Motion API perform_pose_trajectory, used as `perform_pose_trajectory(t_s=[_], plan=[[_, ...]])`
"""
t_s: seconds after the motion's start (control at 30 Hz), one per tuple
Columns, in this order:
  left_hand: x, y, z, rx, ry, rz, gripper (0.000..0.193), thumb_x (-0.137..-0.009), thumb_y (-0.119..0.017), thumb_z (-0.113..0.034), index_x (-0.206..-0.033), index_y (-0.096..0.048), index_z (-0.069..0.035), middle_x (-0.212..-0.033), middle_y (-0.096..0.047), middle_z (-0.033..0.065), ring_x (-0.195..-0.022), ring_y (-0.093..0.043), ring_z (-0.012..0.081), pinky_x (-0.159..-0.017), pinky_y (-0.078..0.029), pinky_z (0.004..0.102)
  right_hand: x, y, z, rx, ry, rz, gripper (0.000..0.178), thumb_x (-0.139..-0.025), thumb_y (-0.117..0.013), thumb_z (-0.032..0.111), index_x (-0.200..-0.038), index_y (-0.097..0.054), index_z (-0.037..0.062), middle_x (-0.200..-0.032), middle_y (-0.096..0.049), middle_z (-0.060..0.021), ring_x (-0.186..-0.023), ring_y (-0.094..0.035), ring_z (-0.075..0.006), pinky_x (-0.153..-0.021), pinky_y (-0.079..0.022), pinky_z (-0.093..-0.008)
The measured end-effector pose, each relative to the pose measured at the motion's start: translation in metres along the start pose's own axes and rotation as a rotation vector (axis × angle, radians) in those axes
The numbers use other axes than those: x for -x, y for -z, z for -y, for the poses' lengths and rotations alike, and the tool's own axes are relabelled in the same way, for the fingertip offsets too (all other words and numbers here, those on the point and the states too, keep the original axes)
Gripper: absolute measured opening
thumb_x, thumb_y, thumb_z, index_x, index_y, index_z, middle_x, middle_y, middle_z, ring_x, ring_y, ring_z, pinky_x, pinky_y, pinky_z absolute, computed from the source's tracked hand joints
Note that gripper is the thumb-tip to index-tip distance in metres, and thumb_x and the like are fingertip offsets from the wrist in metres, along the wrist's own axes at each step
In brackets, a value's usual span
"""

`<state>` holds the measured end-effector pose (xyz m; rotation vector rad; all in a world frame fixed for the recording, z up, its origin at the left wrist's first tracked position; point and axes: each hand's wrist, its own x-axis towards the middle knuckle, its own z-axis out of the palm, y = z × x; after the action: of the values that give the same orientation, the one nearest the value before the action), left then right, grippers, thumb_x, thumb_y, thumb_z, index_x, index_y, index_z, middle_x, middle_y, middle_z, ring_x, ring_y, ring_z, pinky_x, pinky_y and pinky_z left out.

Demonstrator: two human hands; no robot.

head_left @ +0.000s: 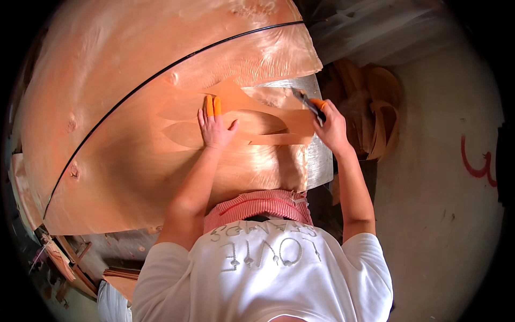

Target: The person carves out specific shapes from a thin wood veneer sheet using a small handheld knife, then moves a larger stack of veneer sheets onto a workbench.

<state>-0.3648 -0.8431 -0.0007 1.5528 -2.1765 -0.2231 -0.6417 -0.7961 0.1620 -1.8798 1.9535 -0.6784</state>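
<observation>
My left hand [216, 129] lies flat with its fingers outstretched on thin pieces of wood veneer [257, 121], pressing on them. Orange finger covers sleeve two of its fingers. To the right, my right hand [333, 127] is closed around a dark-handled knife [307, 100] whose blade points up and to the left, over the right end of the pieces. An orange cover shows on one finger of that hand too. The loose veneer has curved and pointed edges and rests on a large veneer sheet [118, 177] across the worktable.
A long thin black strip [145, 81] crosses the large sheet. Under the sheets' right end a pale metal-looking surface [322, 155] shows. Curled veneer offcuts [370, 102] are heaped beyond my right hand. Wood scraps [61, 260] lie at the lower left. A pale wall or floor with a red mark fills the right.
</observation>
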Motion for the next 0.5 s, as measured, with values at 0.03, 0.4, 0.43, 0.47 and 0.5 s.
perform_pose_trajectory(t_s=[0.03, 0.4, 0.43, 0.47, 0.5], plan=[[0.001, 0.000, 0.000, -0.012, 0.011, -0.017, 0.089, -0.067, -0.068, -0.039, -0.134, -0.025, 0.001, -0.138, -0.028, 0.0176, -0.127, -0.028, 0.0294, -0.104, -0.019, 0.0493, 0.008, 0.006, 0.012, -0.016, 0.034, 0.021, 0.030, -0.069, -0.060, 0.002, -0.099, -0.058, 0.0064, -0.085, -0.056, -0.0116, -0.074, -0.057, -0.0321, -0.061, -0.047, -0.0359], [0.055, 0.078, 0.052, 0.051, -0.155, 0.024, 0.045, -0.069, -0.073, -0.027, -0.104, -0.055, -0.004, -0.092, -0.056, 0.0140, -0.096, -0.050, 0.0340, -0.092, -0.034, 0.0472, 0.081, 0.018, 0.008, -0.331, 0.062, -0.172, 0.035, -0.070, -0.060, 0.003, -0.105, -0.056, 0.0037, -0.081, -0.054, -0.0088, -0.063, -0.053, -0.0204, -0.055, -0.043, -0.0275], [0.067, 0.095, 0.062, 0.035, -0.165, 0.141, 0.035, -0.070, -0.072, -0.023, -0.097, -0.059, -0.006, -0.092, -0.055, 0.0139, -0.098, -0.049, 0.0348, -0.090, -0.036, 0.0464, 0.089, 0.017, 0.006, -0.395, -0.021, -0.238, 0.035, -0.072, -0.063, 0.006, -0.107, -0.056, 0.0035, -0.083, -0.056, -0.0077, -0.062, -0.052, -0.0168, -0.055, -0.042, -0.0264], [0.089, 0.112, 0.069, 0.034, -0.113, 0.160, 0.031, -0.071, -0.071, -0.021, -0.095, -0.059, -0.006, -0.095, -0.055, 0.0141, -0.101, -0.047, 0.0361, -0.090, -0.036, 0.0464, 0.099, 0.021, 0.001, -0.455, -0.234, -0.131, 0.038, -0.074, -0.067, 0.012, -0.109, -0.054, 0.0040, -0.085, -0.059, -0.0041, -0.060, -0.048, -0.0091, -0.055, -0.040, -0.0239], [0.118, 0.121, 0.099, -0.017, -0.041, 0.193, 0.030, -0.071, -0.071, -0.019, -0.095, -0.059, -0.005, -0.097, -0.054, 0.0142, -0.103, -0.045, 0.0364, -0.089, -0.037, 0.0471, 0.108, 0.020, -0.005, -0.438, -0.291, -0.106, 0.033, -0.080, -0.059, 0.007, -0.112, -0.054, 0.0024, -0.077, -0.054, 0.0038, -0.057, -0.042, -0.0022, -0.055, -0.035, -0.0187]])
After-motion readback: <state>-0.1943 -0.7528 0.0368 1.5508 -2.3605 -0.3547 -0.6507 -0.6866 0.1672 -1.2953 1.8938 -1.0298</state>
